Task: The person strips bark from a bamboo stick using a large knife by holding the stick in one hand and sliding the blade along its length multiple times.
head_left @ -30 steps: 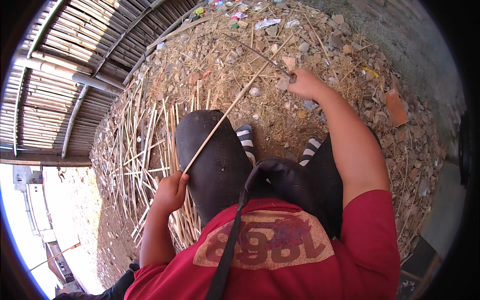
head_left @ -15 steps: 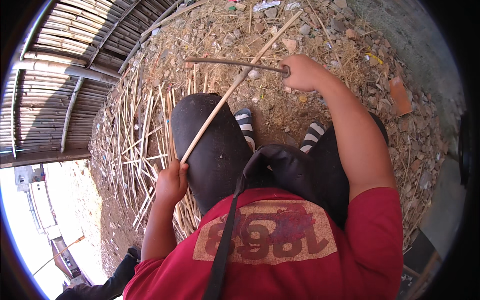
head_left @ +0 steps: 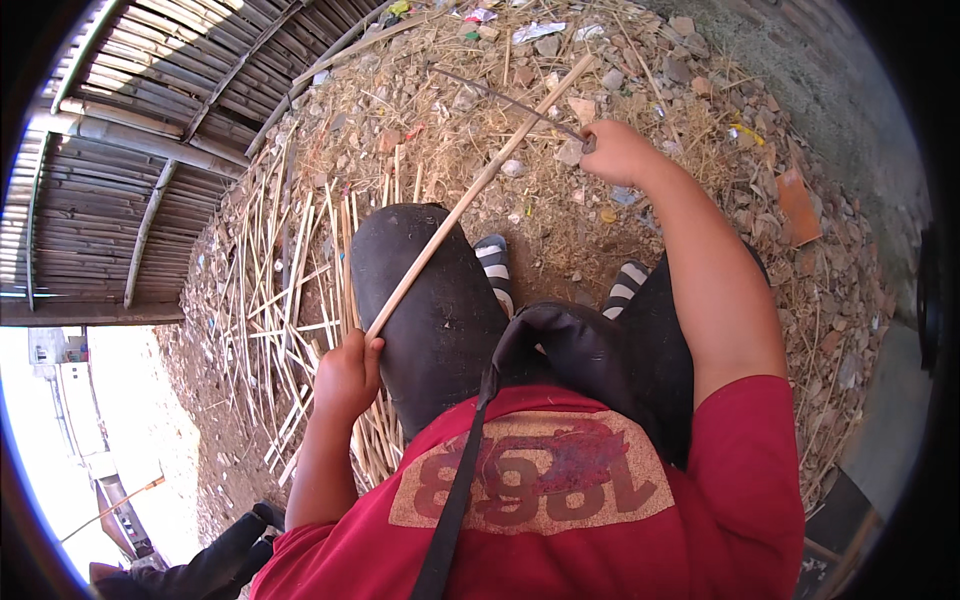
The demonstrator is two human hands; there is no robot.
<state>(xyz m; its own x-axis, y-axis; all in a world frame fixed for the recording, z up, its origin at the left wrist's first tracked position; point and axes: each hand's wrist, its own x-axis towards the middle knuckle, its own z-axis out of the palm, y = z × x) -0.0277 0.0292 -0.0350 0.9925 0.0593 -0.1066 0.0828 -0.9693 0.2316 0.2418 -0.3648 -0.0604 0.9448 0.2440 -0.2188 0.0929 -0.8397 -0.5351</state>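
Observation:
My left hand (head_left: 347, 378) is closed round the near end of a long pale bamboo strip (head_left: 440, 238). The strip slants up and to the right across my left knee, its far end out over the ground. Farther out, my right hand (head_left: 622, 155) grips the handle of a long, thin dark-bladed knife (head_left: 490, 92). The blade crosses the strip near its far end and seems to touch it; exact contact is too fine to tell. Its tip points away to the left.
Many loose bamboo strips (head_left: 300, 285) lie left of my knee. Stones, straw and litter cover the ground, with a brick-coloured slab (head_left: 797, 207) at right. A bamboo-slat wall (head_left: 100, 230) stands at left. Another person's dark-clothed leg (head_left: 215, 560) shows at lower left.
The knife has slid along the strip toward its far end, and its tip has swung farther away from me. My left hand keeps its hold on the strip.

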